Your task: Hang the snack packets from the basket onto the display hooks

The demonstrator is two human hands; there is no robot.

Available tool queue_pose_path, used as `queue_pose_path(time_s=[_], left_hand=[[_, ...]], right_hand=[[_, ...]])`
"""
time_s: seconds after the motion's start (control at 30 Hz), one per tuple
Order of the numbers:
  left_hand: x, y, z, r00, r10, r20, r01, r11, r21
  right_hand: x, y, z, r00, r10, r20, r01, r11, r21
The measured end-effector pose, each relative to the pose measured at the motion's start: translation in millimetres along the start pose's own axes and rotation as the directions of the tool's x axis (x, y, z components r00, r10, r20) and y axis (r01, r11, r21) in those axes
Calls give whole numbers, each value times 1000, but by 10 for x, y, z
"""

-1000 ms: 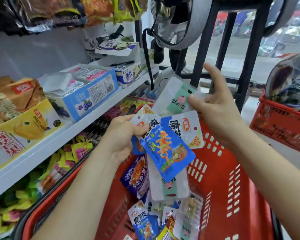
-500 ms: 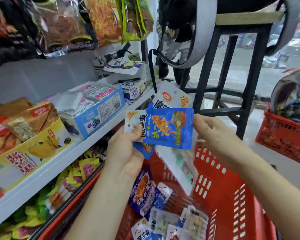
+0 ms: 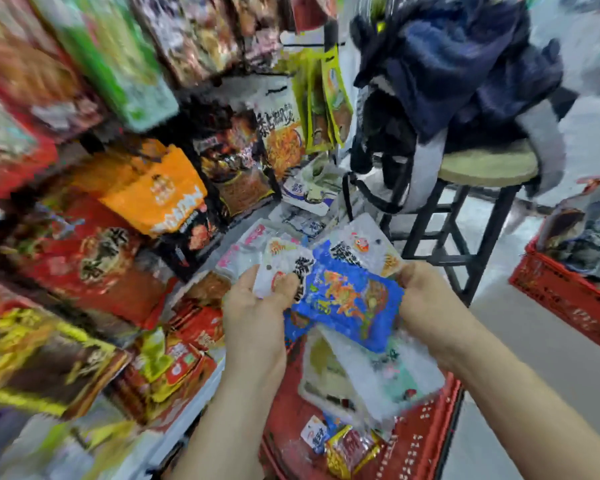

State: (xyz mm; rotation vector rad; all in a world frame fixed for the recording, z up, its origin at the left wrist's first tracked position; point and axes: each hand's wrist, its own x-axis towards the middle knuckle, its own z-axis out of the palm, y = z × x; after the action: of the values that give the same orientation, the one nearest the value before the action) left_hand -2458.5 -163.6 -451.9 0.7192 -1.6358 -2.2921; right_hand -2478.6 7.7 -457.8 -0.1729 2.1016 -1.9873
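Far left, glossy packets hang in crowded rows on the display rack (image 3: 125,216), an orange one (image 3: 153,192) among red and dark ones; motion blur smears most of the printing. Lower down, more red and yellow packets sit on a shelf (image 3: 174,368).

In the middle, the left hand (image 3: 257,306) is raised over the red basket (image 3: 426,445), palm turned towards the camera, thumb and curled fingers pinching the left edge of a fanned bundle of snack packets (image 3: 326,268). The front one is a flat, shiny blue packet (image 3: 350,299) with orange artwork; white ones fan out behind it. Below it shows a pale translucent pouch (image 3: 361,375); whether it is held cannot be told. The slotted plastic basket holds loose small packets, one gold and red (image 3: 350,448).

The right hand (image 3: 426,303) grips the bundle's right edge, fingers curled behind it.

Further right, a black-legged stool (image 3: 489,168) with a round seat carries a dark bag (image 3: 447,64). At the far right, a second red basket (image 3: 568,306) holds dark, blurred goods.
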Motion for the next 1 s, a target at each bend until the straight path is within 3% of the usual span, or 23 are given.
queue_pose_path(time_s=[0.07, 0.17, 0.27, 0.33, 0.43, 0.53, 0.63, 0.8, 1.0], left_hand=[[-330, 605, 12, 992, 126, -2, -125, 985, 120], [-732, 1559, -44, 976, 214, -45, -203, 962, 185], [-1028, 2380, -235, 941, 339, -20, -308, 877, 369], [-1263, 2838, -326, 919, 382, 102, -376, 766, 522], [-1714, 3336, -329, 878, 407, 253, -462, 579, 671], [-2236, 3654, -216, 815, 532, 232, -521, 494, 697], [-2591, 3781, -206, 791, 600, 118, -498, 521, 693], [-3035, 3964, -431, 706, 689, -163, -445, 611, 654], [-3505, 4186, -1049, 684, 641, -347, -375, 718, 586]], right_hand=[[-184, -585, 97, 997, -9, -71, 8, 1000, -22], [-395, -1442, 194, 985, -77, -152, 73, 997, -28], [-514, -2255, 174, 961, -225, -161, 188, 958, -218], [-604, -2778, 167, 923, -376, -78, 322, 869, -375], [-783, -3309, 228, 858, -494, 140, 507, 771, -385], [-1009, -3641, 390, 770, -552, 320, 638, 679, -363], [-1178, -3843, 595, 717, -523, 462, 661, 720, -211], [-1503, -4102, 1052, 604, -549, 578, 678, 735, -10], [-2024, -4359, 1608, 433, -586, 685, 773, 632, 52]])
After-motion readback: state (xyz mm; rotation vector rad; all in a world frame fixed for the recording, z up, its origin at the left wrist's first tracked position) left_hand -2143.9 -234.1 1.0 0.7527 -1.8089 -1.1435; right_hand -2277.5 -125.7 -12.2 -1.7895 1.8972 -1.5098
